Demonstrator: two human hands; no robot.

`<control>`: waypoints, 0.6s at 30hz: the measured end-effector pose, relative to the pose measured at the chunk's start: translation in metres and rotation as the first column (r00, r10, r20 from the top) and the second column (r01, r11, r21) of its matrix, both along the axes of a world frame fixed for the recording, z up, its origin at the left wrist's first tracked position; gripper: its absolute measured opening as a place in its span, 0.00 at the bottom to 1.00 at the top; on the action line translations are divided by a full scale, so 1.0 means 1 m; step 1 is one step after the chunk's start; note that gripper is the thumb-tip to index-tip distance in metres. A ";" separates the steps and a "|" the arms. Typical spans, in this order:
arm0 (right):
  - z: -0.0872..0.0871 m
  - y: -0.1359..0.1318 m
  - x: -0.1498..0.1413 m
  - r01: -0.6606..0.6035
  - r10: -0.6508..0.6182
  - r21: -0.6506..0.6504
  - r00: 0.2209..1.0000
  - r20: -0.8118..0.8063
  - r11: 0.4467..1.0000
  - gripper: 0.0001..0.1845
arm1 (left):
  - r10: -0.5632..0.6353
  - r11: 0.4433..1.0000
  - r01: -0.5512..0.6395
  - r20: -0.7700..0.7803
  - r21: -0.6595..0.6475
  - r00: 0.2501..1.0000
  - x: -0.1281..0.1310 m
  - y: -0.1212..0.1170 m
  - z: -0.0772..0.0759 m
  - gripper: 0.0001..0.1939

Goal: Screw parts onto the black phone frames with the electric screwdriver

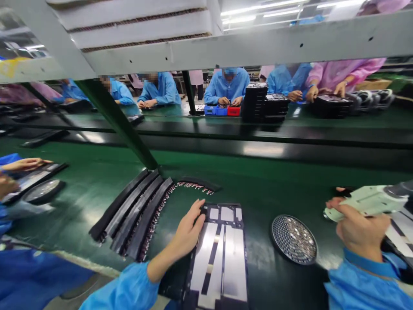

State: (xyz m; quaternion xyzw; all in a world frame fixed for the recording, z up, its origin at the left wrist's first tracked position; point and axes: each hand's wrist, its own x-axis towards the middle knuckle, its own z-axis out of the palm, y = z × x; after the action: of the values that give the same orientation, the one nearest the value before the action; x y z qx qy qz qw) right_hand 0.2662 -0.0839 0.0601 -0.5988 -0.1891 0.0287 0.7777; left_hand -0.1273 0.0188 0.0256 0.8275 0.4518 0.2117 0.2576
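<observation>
My left hand [187, 228] lies along the upper left edge of a flat dark-framed panel [234, 258] with silvery plates, its fingers stretched out and its thumb by the frame. To the right, my right hand [363, 230] is wrapped round a pale green electric screwdriver [371, 200], held above the bench. Between the panel and that hand sits a round dish [294, 239] with small shiny pieces like screws in it. A second panel with silvery plates [400, 232] shows partly behind my right wrist.
Several curved black strips [135, 215] with wire ends lie left of the panel, and another strip [198, 183] behind it. A green post [119, 125] slants down to the bench. A co-worker's hands [24, 165] are at the left. Stacked black parts [254, 103] stand across the line.
</observation>
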 end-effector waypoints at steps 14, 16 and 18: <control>0.005 0.009 0.049 0.066 -0.082 0.150 0.991 0.102 0.986 0.08 | 0.040 0.996 -0.012 0.300 -0.093 0.953 0.052 -0.035 -0.038 0.17; 0.010 0.013 0.051 0.043 -0.055 0.138 0.995 0.089 0.989 0.08 | -0.077 0.996 0.083 0.234 -0.016 0.969 0.062 -0.012 -0.025 0.15; 0.017 0.017 0.046 0.015 -0.025 0.134 0.997 0.074 0.991 0.09 | -0.164 0.985 0.155 0.133 0.079 0.977 0.076 0.021 -0.012 0.12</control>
State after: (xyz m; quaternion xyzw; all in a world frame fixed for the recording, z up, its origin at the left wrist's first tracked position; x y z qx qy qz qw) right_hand 0.3121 -0.0664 0.0767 -0.5482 -0.2138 -0.0147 0.8084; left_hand -0.0514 0.0400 0.0132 0.8527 0.3573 0.2626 0.2762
